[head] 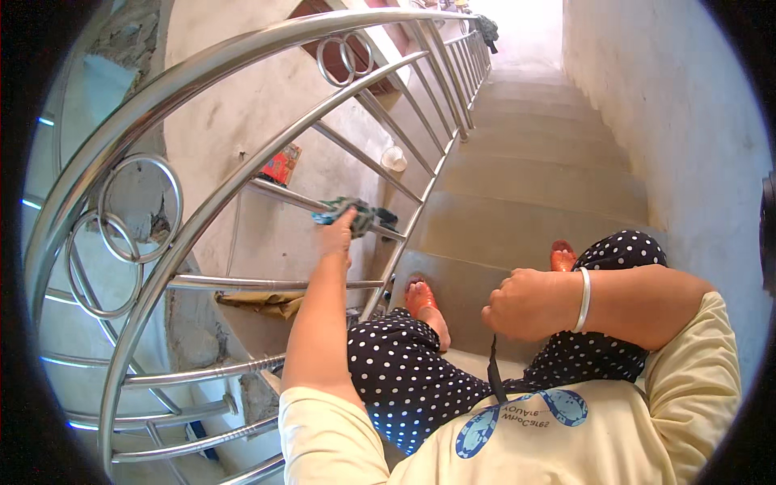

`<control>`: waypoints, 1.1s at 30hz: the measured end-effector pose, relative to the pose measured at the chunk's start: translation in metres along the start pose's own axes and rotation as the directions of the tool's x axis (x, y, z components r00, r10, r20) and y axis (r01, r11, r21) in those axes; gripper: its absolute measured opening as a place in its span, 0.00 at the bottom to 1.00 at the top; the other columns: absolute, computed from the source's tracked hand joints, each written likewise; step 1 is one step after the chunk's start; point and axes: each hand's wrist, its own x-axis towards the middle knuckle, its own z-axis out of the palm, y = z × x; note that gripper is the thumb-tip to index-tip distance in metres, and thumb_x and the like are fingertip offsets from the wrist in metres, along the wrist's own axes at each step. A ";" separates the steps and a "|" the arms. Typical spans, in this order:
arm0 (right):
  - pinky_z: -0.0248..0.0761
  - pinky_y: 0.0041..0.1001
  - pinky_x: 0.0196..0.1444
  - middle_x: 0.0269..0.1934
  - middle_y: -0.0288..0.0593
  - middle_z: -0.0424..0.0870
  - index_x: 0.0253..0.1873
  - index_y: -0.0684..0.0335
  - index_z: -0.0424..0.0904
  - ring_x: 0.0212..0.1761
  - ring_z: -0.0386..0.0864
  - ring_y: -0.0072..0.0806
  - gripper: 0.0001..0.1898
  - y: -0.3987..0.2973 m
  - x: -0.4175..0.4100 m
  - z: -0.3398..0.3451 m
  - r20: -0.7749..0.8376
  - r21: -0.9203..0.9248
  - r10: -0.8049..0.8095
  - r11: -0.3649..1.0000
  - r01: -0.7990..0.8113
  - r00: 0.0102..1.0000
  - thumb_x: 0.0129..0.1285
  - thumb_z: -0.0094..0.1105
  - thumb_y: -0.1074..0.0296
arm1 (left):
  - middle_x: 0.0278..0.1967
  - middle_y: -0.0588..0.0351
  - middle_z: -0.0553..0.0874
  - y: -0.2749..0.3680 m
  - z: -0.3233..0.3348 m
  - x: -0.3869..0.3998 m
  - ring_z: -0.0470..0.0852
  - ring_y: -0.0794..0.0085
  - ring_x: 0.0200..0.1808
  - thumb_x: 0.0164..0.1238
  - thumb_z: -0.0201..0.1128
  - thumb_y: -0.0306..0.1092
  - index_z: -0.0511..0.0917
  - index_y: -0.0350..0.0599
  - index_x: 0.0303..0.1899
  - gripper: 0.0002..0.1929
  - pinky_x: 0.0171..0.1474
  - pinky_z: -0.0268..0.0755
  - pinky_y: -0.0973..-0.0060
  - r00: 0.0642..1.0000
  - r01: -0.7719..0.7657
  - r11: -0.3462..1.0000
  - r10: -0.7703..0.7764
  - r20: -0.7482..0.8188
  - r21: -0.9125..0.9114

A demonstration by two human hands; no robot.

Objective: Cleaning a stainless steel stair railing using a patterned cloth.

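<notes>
My left hand (341,233) grips a crumpled green and grey patterned cloth (359,213) around a slanting steel baluster (290,195) of the stair railing. Part of the baluster is hidden beneath the cloth. In front of my body, my right hand (521,305) is curled into a loose fist, with no object visible in it. A silver bangle (583,300) circles that wrist. Just below the fist, a dark cord (495,371) rises from my waist; whether the fingers touch it cannot be told.
Concrete steps (515,176) run ahead, bounded by a plastered wall (667,115) at right. The curved steel handrail (182,85) and its rings stand at left above an open drop. Another dark cloth (487,31) hangs on the far railing. My orange sandals (421,298) rest on the steps.
</notes>
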 end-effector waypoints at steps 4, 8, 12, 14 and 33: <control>0.74 0.35 0.34 0.28 0.50 0.81 0.36 0.69 0.75 0.34 0.81 0.43 0.12 0.001 0.003 0.007 -0.011 0.030 0.005 1.000 -0.005 1.000 0.54 0.56 0.65 | 0.35 0.56 0.83 -0.011 0.012 -0.007 0.79 0.72 0.38 0.49 0.69 0.35 0.80 0.40 0.39 0.15 0.40 0.70 0.73 0.975 0.178 0.944 -0.207 0.079 0.276; 0.74 0.37 0.35 0.28 0.50 0.81 0.36 0.69 0.75 0.35 0.81 0.44 0.15 0.003 0.007 0.006 0.050 0.026 0.006 1.000 -0.007 0.999 0.56 0.57 0.60 | 0.34 0.56 0.83 0.000 0.019 -0.016 0.79 0.71 0.36 0.49 0.68 0.38 0.81 0.41 0.39 0.16 0.39 0.70 0.71 0.960 0.249 0.917 -0.277 0.050 0.312; 0.75 0.37 0.34 0.29 0.51 0.81 0.36 0.70 0.74 0.35 0.81 0.44 0.15 0.007 0.006 0.004 0.052 0.022 0.012 1.000 -0.013 0.999 0.56 0.57 0.59 | 0.37 0.55 0.82 0.016 0.017 -0.016 0.80 0.71 0.35 0.49 0.68 0.32 0.79 0.37 0.40 0.16 0.40 0.72 0.73 0.992 0.020 0.997 -0.010 -0.126 0.080; 0.74 0.37 0.34 0.28 0.50 0.81 0.35 0.69 0.74 0.35 0.81 0.44 0.15 0.001 -0.001 0.002 0.044 0.033 0.017 0.999 -0.018 0.999 0.56 0.57 0.60 | 0.39 0.55 0.82 0.046 0.008 -0.022 0.80 0.71 0.36 0.51 0.69 0.33 0.78 0.37 0.43 0.18 0.43 0.73 0.73 0.971 -0.182 0.977 0.159 -0.181 -0.116; 0.75 0.36 0.35 0.27 0.50 0.81 0.36 0.70 0.74 0.34 0.82 0.43 0.11 -0.001 -0.003 0.001 -0.051 -0.022 -0.005 1.000 0.004 0.999 0.54 0.53 0.67 | 0.39 0.54 0.83 -0.014 0.015 -0.012 0.82 0.67 0.34 0.60 0.61 0.38 0.77 0.44 0.44 0.13 0.35 0.75 0.64 0.875 0.442 0.896 -0.438 0.207 0.027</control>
